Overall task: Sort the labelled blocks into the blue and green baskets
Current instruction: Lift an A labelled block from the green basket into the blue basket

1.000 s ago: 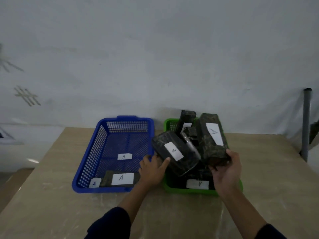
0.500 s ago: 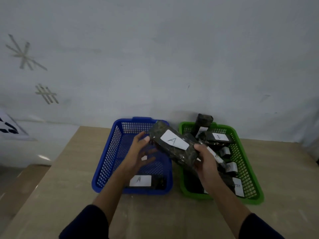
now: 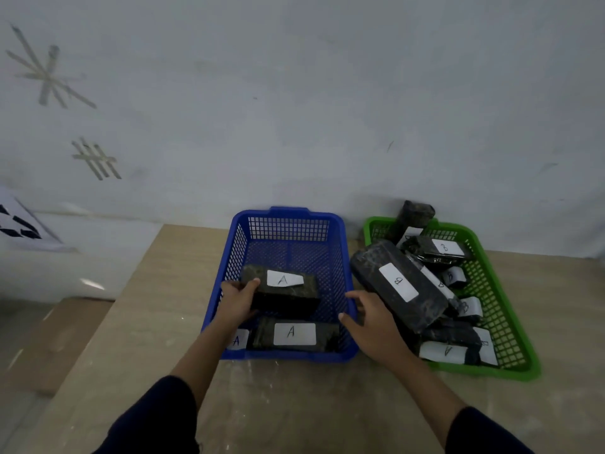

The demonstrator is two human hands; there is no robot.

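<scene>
The blue basket sits at centre and the green basket to its right. Inside the blue one, my left hand grips a dark block labelled A just above a second A block lying at the front. My right hand hovers over the blue basket's right rim, fingers spread and empty. Beside that hand, a long block labelled B slants over the green basket's left rim. The green basket holds several more blocks, among them a B block at the back and an A block at the front.
Both baskets stand on a beige table pushed against a white wall. One block stands upright at the green basket's back edge. A lower wooden surface lies past the table's left edge.
The A block passed from my right hand to my left and went down into the blue basket. My right hand let go and now hangs empty by the rim.
</scene>
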